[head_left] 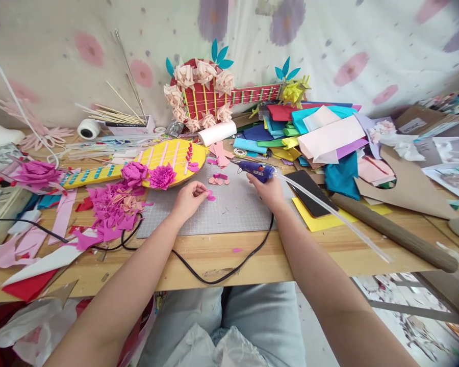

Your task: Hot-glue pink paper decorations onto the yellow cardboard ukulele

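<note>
In the head view my left hand [190,201] is closed in a pinch over the grey cutting mat [176,216]. A small magenta paper petal [211,197] is at its fingertips. Wrapped in my right hand [270,192] is a blue hot glue gun [257,171], its nozzle pointing left and a long clear glue stick [329,213] jutting out behind. Pink and magenta petals [219,179] lie on the mat between my hands. Just behind my left hand rests a yellow paper guitar [172,158] decorated with magenta flowers [162,177].
A black cord [214,281] loops along the table's front edge. Magenta paper scraps [112,209] pile up at left. A red guitar [199,99] with pale roses leans against the back curtain. To the right are a black phone [311,192], coloured paper [329,132] and a wooden stick [398,232].
</note>
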Demonstrator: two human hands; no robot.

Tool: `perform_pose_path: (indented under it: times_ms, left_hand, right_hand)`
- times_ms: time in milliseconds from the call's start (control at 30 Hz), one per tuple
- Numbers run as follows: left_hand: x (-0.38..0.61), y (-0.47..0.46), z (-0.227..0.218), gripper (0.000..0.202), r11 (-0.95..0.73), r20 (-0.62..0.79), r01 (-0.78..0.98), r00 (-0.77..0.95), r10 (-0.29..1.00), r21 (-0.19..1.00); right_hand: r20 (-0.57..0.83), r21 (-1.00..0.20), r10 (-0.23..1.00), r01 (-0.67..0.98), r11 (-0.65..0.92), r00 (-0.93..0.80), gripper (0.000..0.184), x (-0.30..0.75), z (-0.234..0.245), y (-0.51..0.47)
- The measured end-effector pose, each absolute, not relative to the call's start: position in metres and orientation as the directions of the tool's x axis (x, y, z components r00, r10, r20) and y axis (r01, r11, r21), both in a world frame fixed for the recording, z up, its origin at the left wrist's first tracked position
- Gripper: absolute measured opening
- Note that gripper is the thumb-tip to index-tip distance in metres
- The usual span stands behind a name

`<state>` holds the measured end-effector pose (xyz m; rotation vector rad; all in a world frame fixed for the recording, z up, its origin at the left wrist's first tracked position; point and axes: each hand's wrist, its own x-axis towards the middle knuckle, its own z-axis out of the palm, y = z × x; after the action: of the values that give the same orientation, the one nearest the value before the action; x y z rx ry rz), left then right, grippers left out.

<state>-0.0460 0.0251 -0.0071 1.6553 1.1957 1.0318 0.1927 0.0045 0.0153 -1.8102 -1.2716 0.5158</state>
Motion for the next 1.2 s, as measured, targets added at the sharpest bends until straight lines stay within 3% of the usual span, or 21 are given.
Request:
perform_pose_path:
  times_ms: [200, 367, 567, 700, 800, 900, 1000, 1100, 1200]
  left_hand:
    - [-0.041, 0.013, 0.003, 0.02, -0.309, 0.247, 0.278, 0.239, 0.939, 0.909]
    - [-0.038, 0.007, 0.008, 0.011, -0.398, 0.34, 0.352, 0.217, 0.915, 0.847]
    - [-0.041, 0.001, 0.016, 0.004, -0.606, 0.577, 0.417, 0.209, 0.789, 0.677]
    - [-0.043, -0.001, 0.022, 0.003, -0.716, 0.737, 0.421, 0.148, 0.659, 0.556]
    - [-0.046, -0.001, 0.024, 0.003, -0.733, 0.777, 0.444, 0.12, 0.618, 0.515]
    - [-0.047, -0.001, 0.025, 0.004, -0.716, 0.76, 0.477, 0.138, 0.634, 0.51]
    - [-0.041, -0.003, 0.025, 0.004, -0.653, 0.698, 0.423, 0.064, 0.713, 0.629]
    - [-0.029, -0.004, 0.023, 0.008, -0.434, 0.449, 0.153, -0.073, 0.891, 0.888]
    - [-0.02, -0.004, 0.021, 0.011, -0.15, 0.147, -0.134, -0.032, 0.989, 0.98]
  right_hand:
    - [0.1, -0.68, 0.893, 0.685, -0.261, 0.44, 0.051, 0.191, 0.014, 0.011]
    - [0.07, -0.613, 0.896, 0.728, -0.308, 0.439, 0.05, 0.186, 0.017, 0.011]
    - [0.069, -0.546, 0.912, 0.78, -0.306, 0.405, 0.045, 0.186, 0.023, 0.003]
    - [0.175, -0.401, 0.894, 0.86, -0.317, 0.412, 0.044, 0.19, 0.036, -0.01]
    - [0.112, -0.314, 0.915, 0.887, -0.338, 0.388, 0.035, 0.191, 0.047, -0.018]
    - [-0.054, -0.291, 0.961, 0.917, -0.274, 0.27, 0.032, 0.187, 0.054, -0.022]
    - [-0.088, -0.4, 0.984, 0.899, -0.177, 0.155, 0.035, 0.176, 0.055, -0.024]
    - [-0.02, -0.569, 0.996, 0.818, -0.083, 0.087, 0.035, 0.159, 0.052, -0.026]
    - [0.061, -0.717, 0.997, 0.697, 0.016, 0.04, 0.032, 0.14, 0.043, -0.026]
